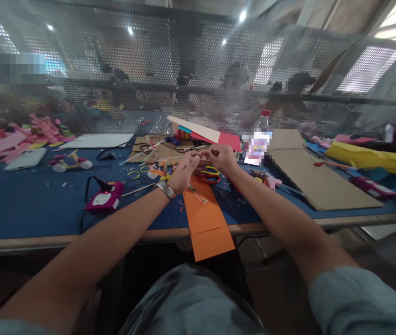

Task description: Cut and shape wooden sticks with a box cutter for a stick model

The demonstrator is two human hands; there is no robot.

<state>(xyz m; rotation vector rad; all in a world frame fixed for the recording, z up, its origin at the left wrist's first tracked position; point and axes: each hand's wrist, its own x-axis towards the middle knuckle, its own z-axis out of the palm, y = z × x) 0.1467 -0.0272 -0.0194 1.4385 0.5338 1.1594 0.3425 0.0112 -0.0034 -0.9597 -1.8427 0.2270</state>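
Note:
My left hand (185, 173), with a metal-banded watch (165, 189) at the wrist, meets my right hand (223, 158) above the middle of the table. Both sets of fingers are closed and close together; what lies between them is too small to make out. Below them a long orange sheet of paper (210, 218) hangs over the table's front edge. Small clear pieces (201, 199) lie on it. Scissors with red and yellow handles (214, 178) rest just under my right hand. Orange and yellow scraps (165, 174) are beside my left hand.
Purple power socket boxes (109, 197) stand left and right, the left one plugged in. A wooden toy vehicle (70, 161), brown cardboard (326, 181), a pink glue gun (271, 182), a lit phone (257, 148) and coloured sheets (229, 139) lie around. Behind rises a perforated metal screen (156, 60).

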